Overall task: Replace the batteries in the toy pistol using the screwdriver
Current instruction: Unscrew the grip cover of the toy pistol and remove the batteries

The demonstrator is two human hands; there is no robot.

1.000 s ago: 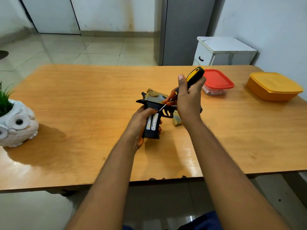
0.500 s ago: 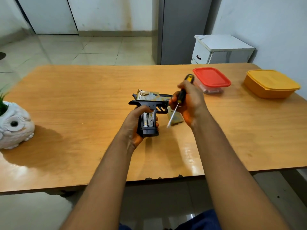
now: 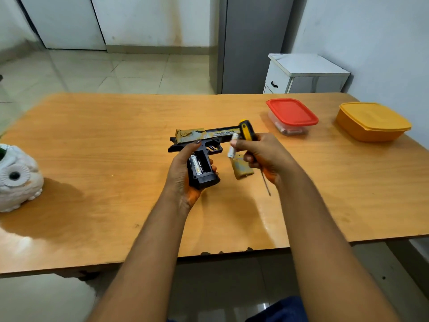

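1. Pale tiled floor (image 3: 130, 73), glossy, running back to a white wall (image 3: 157, 19) with some stains.
2. A white door (image 3: 62, 19) at the far left.
3. A grey cabinet (image 3: 253, 43) stands tall, beside a small white drawer unit (image 3: 304, 75).
4. The wooden surface (image 3: 104, 140) shines with reflected light.

black-gold pistol (image 3: 204, 138), red lid (image 3: 292, 112), orange tub (image 3: 371, 123)
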